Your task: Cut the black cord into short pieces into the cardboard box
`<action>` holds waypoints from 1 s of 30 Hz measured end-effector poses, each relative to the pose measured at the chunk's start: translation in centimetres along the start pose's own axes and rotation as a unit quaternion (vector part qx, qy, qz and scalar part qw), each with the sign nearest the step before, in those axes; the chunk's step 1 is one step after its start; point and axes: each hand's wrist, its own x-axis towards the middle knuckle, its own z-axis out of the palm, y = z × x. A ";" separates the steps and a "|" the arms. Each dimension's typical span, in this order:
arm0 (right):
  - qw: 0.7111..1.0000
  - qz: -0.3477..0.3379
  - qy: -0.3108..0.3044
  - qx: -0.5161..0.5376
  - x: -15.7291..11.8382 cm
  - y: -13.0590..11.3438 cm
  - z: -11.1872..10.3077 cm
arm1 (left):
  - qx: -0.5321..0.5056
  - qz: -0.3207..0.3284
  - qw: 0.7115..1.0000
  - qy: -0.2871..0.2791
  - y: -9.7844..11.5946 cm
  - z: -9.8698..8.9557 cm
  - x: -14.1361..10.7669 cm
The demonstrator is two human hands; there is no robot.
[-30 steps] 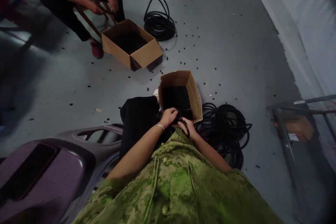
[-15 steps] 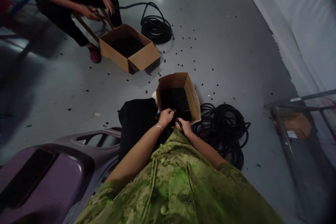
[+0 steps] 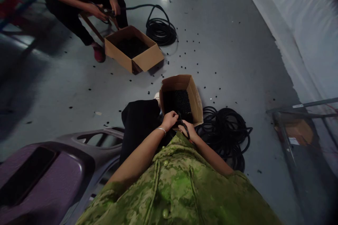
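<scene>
My right hand is closed on black-handled scissors at the near edge of a cardboard box. Their narrow tip points up and away, over the box. Just left of the scissors, my left hand is closed in a pinch; what it holds is too small and dark to make out. A bracelet circles the left wrist. Many small black pieces lie inside the box. Coils of black hose rest on the floor to the right of the box.
A seated person's hands work at the upper left behind a larger cardboard box of black pieces. Another hose coil lies beside it. A purple chair bears a dark phone. A metal frame stands at right.
The view has shifted slightly. My hands have moved a little apart, and the scissors show more clearly between them.
</scene>
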 end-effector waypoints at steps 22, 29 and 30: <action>0.995 0.018 0.034 -0.087 0.3 0.8 1.3 | 0.023 -0.020 0.998 -0.047 -0.2 0.1 0.1; 0.999 0.023 0.035 0.013 0.1 0.8 1.0 | -0.014 -0.037 0.999 -0.016 -0.1 0.2 -0.1; 0.998 0.035 0.024 0.045 0.0 0.7 0.9 | -0.025 -0.037 0.999 -0.014 0.0 0.2 -0.2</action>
